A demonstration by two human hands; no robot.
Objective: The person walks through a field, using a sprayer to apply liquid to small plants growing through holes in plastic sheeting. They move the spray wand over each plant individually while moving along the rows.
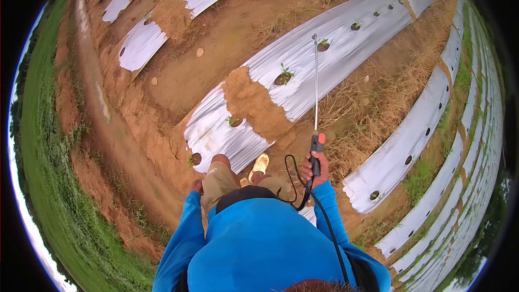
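Observation:
My right hand (319,166) is wrapped round the black handle of a sprayer wand (316,89). The wand's thin metal lance points forward, its nozzle in view over the silvery plastic mulch (346,35), near a small seedling (323,45) in a planting hole. A red part sits on top of the handle, and a black hose (331,230) runs from it back along my right arm. My left hand (197,185) hangs low beside my left thigh; its fingers are mostly hidden. A leafy seedling (284,75) grows from another hole in the same mulched bed.
Loose soil (251,103) lies across the bed ahead of my feet. Dry grass (378,108) covers the furrow on the right, with another mulched bed (400,165) beyond it. A dirt track (102,130) and green grass (48,184) run along the left.

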